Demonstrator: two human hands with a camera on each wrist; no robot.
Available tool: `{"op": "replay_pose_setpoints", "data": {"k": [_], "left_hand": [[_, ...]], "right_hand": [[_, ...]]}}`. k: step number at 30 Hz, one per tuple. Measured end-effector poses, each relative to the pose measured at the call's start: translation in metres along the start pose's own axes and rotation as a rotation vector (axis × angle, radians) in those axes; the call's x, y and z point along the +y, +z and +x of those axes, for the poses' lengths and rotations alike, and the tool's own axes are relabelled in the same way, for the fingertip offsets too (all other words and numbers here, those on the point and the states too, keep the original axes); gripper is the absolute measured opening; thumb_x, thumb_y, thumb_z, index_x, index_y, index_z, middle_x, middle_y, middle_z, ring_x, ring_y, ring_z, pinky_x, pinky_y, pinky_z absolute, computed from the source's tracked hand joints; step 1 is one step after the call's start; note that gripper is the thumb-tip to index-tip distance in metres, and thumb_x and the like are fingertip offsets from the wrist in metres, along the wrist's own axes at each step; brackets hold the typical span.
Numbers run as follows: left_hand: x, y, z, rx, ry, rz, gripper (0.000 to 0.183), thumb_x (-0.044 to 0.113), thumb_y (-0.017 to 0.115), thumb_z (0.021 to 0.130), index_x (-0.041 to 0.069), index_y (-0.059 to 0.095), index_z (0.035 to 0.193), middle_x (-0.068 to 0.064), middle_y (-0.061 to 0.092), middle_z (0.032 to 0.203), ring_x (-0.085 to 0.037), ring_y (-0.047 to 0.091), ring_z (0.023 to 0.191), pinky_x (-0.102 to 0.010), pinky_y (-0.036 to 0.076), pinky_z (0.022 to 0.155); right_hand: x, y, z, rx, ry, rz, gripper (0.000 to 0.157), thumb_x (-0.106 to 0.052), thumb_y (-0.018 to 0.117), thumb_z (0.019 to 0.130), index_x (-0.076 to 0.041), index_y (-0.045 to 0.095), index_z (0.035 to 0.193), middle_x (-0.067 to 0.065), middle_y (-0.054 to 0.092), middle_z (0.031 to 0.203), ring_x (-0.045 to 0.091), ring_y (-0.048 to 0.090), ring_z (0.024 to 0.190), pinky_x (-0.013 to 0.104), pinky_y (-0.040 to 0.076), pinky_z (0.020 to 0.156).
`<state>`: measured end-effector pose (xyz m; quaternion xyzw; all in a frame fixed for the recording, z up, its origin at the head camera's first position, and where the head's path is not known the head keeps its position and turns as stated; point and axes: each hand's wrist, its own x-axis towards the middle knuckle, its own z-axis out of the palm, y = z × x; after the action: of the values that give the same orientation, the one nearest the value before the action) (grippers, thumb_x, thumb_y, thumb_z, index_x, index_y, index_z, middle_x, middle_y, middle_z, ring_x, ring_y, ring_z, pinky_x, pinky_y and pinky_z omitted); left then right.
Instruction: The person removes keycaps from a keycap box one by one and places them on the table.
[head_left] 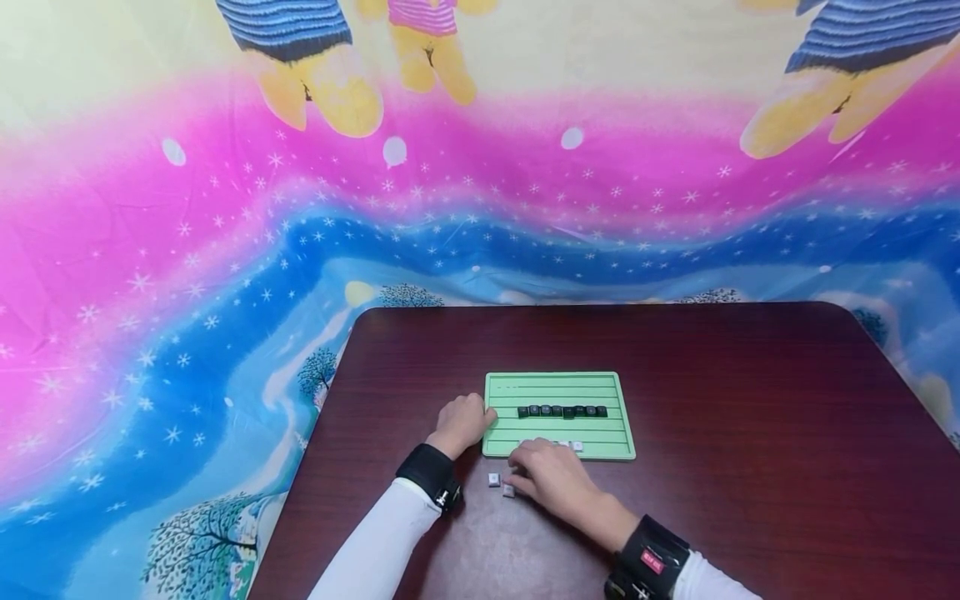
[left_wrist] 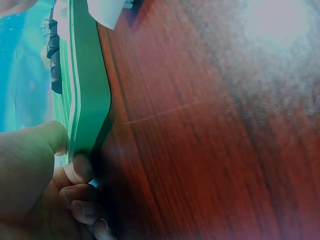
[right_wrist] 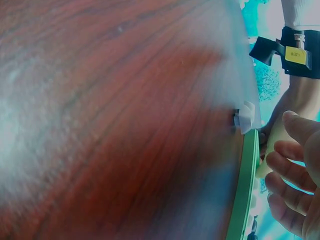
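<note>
A pale green ridged tray lies on the table, with a row of black keycaps across its middle. My left hand pinches the tray's left edge; in the left wrist view the thumb is on top and the fingers are at the side. Near the tray's front edge hovers my right hand, its fingers loosely bent and nothing seen between them in the right wrist view. It partly hides a row of white keycaps on the tray. Two loose light keycaps, one left of the other, lie by my right thumb.
The dark reddish wooden table extends around the tray, mostly to the right. Behind it hangs a colourful printed cloth. Black bands with small devices circle both wrists, the left band close to the tray's front left corner.
</note>
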<state>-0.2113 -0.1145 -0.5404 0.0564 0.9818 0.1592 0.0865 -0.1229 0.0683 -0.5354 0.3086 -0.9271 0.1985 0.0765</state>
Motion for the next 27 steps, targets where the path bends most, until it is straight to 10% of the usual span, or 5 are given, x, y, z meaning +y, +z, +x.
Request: {"op": "replay_pose_setpoints", "data": {"k": [27], "left_hand": [[0.0,0.001,-0.001,0.002,0.007,-0.01,0.043,0.03,0.057,0.096,0.016,0.038,0.059,0.002,0.033,0.057,-0.02,0.042,0.051,-0.033,0.033,0.05]], "right_hand": [[0.016,-0.019,-0.004,0.059,0.062,-0.019,0.021,-0.038,0.078,0.086,-0.019,0.075,0.096,-0.009,0.073,0.09,0.01,0.069,0.085,0.031,0.055,0.069]]}}
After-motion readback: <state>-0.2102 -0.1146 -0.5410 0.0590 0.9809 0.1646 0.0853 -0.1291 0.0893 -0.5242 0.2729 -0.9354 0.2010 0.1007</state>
